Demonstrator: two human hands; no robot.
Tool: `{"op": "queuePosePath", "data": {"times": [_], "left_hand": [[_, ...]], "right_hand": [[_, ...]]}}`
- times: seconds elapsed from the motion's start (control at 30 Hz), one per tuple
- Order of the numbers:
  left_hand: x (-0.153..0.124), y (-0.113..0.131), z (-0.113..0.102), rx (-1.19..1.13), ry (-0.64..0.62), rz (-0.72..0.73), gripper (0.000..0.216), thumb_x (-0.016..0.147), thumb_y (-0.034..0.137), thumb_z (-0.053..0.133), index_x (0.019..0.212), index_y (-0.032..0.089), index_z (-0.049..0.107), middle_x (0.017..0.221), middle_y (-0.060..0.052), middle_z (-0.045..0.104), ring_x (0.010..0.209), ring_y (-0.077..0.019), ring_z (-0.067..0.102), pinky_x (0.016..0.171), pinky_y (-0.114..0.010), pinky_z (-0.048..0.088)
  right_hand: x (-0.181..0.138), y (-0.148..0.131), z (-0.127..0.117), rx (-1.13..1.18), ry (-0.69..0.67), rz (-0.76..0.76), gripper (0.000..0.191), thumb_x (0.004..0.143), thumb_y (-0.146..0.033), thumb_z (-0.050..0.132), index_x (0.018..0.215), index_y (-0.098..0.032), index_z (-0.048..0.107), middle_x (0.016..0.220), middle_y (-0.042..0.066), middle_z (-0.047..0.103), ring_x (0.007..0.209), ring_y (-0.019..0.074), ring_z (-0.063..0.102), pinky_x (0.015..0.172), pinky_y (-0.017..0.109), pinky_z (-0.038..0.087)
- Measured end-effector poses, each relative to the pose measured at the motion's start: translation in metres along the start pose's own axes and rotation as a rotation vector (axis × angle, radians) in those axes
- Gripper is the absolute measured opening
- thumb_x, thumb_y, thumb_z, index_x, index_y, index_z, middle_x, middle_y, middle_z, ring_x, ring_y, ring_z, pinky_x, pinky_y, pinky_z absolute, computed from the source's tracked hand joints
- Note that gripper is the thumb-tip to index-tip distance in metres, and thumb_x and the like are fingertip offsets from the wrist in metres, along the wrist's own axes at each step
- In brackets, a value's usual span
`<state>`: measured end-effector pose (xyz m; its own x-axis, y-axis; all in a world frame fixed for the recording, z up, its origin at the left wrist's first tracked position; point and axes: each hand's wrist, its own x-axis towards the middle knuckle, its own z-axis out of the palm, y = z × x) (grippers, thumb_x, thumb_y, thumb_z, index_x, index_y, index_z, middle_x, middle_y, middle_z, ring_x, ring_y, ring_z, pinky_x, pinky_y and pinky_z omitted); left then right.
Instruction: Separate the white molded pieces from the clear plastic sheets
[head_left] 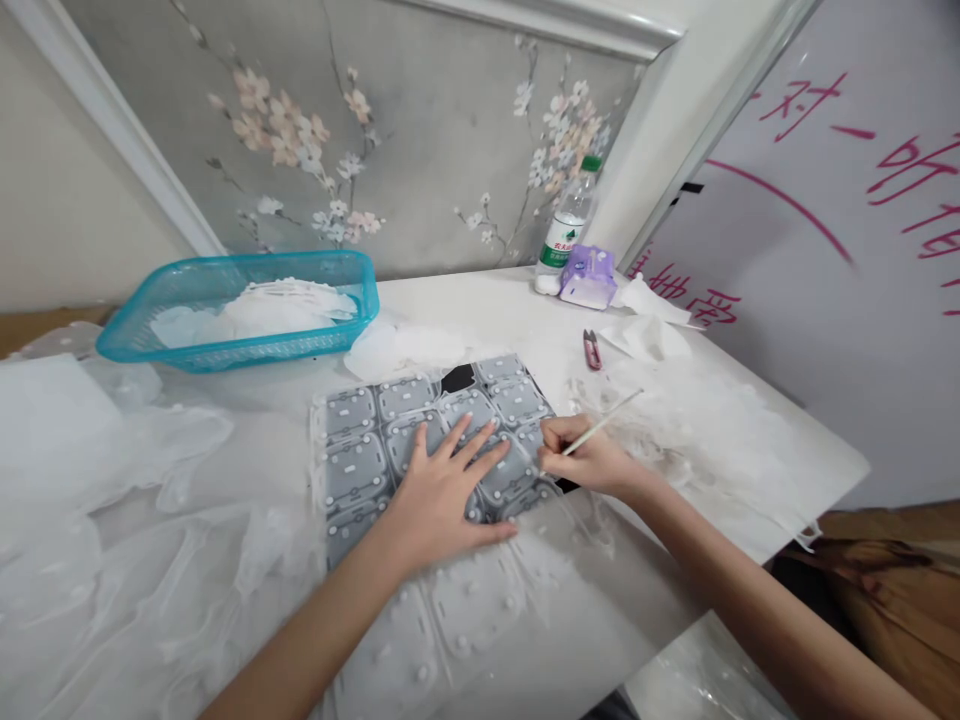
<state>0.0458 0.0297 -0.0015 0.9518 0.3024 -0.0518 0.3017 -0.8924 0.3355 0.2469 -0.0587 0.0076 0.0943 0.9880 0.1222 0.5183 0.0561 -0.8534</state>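
My left hand [444,487] lies flat with fingers spread on a translucent plastic sheet of moulded white parts [375,440] that covers a dark mat on the white table [525,310]. My right hand [586,459] is closed in a pinch on a thin white stick tool [604,422], its tip down at the right edge of the sheet. The stick's upper end points up and to the right.
A turquoise basket [247,305] of white plastic pieces stands at the back left. A green-capped bottle [568,230] and purple tissue pack [589,276] are at the back. Small red snips [592,349] lie nearby. White plastic scraps [105,480] pile on the left; a whiteboard [840,250] stands right.
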Motion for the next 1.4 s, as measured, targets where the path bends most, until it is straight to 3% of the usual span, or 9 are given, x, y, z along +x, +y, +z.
{"op": "queuePosePath", "data": {"times": [0.27, 0.5, 0.63, 0.77, 0.87, 0.97, 1.17, 1.4], "left_hand": [[0.000, 0.001, 0.001, 0.010, 0.008, -0.005, 0.081, 0.075, 0.073, 0.038, 0.142, 0.029, 0.024, 0.151, -0.003, 0.017, 0.138, -0.0342, 0.008, 0.101, -0.070, 0.001], [0.002, 0.000, 0.002, 0.060, 0.010, 0.011, 0.082, 0.076, 0.074, 0.032, 0.143, 0.028, 0.021, 0.151, -0.003, 0.017, 0.138, -0.0357, 0.011, 0.100, -0.071, 0.006], [-0.012, 0.010, -0.011, 0.181, 0.053, 0.015, 0.073, 0.084, 0.065, 0.029, 0.142, 0.022, 0.025, 0.150, -0.007, 0.017, 0.138, -0.0339, 0.012, 0.103, -0.068, 0.007], [-0.043, 0.014, -0.028, 0.187, -0.023, -0.073, 0.064, 0.087, 0.058, 0.031, 0.139, 0.020, 0.034, 0.148, -0.007, 0.025, 0.136, -0.0306, 0.024, 0.106, -0.062, 0.013], [-0.059, 0.004, -0.027, 0.098, -0.122, -0.161, 0.070, 0.083, 0.064, 0.035, 0.140, 0.026, 0.028, 0.147, -0.006, 0.027, 0.133, -0.0322, 0.029, 0.102, -0.061, 0.025], [-0.061, -0.009, -0.017, 0.079, -0.115, -0.188, 0.074, 0.079, 0.069, 0.038, 0.141, 0.034, 0.020, 0.150, -0.004, 0.019, 0.135, -0.0335, 0.023, 0.100, -0.065, 0.022], [-0.055, -0.021, -0.010, 0.082, -0.071, -0.204, 0.083, 0.071, 0.077, 0.038, 0.141, 0.038, 0.016, 0.151, -0.003, 0.015, 0.137, -0.0365, 0.016, 0.099, -0.070, 0.013], [-0.056, -0.017, -0.012, 0.074, -0.079, -0.218, 0.087, 0.068, 0.075, 0.047, 0.142, 0.037, 0.019, 0.151, -0.004, 0.014, 0.137, -0.0380, 0.015, 0.099, -0.070, 0.014]], "right_hand": [[0.001, -0.011, 0.029, 0.055, -0.040, -0.016, 0.027, 0.067, -0.022, 0.047, 0.051, -0.021, 0.025, 0.047, -0.008, 0.026, 0.044, 0.0049, 0.022, 0.041, 0.018, 0.021], [0.000, -0.010, 0.003, -0.034, -0.055, -0.009, 0.025, 0.061, -0.012, 0.049, 0.050, -0.019, 0.027, 0.048, -0.008, 0.026, 0.046, 0.0045, 0.022, 0.042, 0.018, 0.018], [-0.003, -0.011, 0.001, -0.050, -0.023, 0.005, 0.025, 0.060, -0.011, 0.049, 0.050, -0.019, 0.027, 0.047, -0.008, 0.028, 0.046, 0.0045, 0.023, 0.042, 0.018, 0.019], [-0.007, -0.021, 0.001, -0.027, 0.081, 0.018, 0.028, 0.068, -0.017, 0.047, 0.051, -0.020, 0.026, 0.048, -0.008, 0.024, 0.045, 0.0052, 0.022, 0.042, 0.019, 0.019], [-0.005, -0.034, 0.007, 0.062, 0.216, 0.039, 0.034, 0.075, -0.023, 0.050, 0.052, -0.021, 0.025, 0.048, -0.008, 0.022, 0.045, 0.0052, 0.021, 0.042, 0.020, 0.018], [0.000, -0.045, 0.026, 0.191, 0.279, 0.065, 0.040, 0.080, -0.029, 0.052, 0.052, -0.021, 0.024, 0.047, -0.008, 0.023, 0.043, 0.0052, 0.022, 0.041, 0.021, 0.018], [0.003, -0.046, 0.071, 0.278, 0.027, -0.057, 0.037, 0.082, -0.025, 0.048, 0.053, -0.020, 0.026, 0.048, -0.007, 0.026, 0.046, 0.0063, 0.023, 0.043, 0.021, 0.021], [0.000, -0.038, 0.082, 0.261, -0.022, -0.080, 0.031, 0.078, -0.019, 0.047, 0.054, -0.020, 0.027, 0.049, -0.007, 0.028, 0.046, 0.0061, 0.024, 0.044, 0.020, 0.022]]}}
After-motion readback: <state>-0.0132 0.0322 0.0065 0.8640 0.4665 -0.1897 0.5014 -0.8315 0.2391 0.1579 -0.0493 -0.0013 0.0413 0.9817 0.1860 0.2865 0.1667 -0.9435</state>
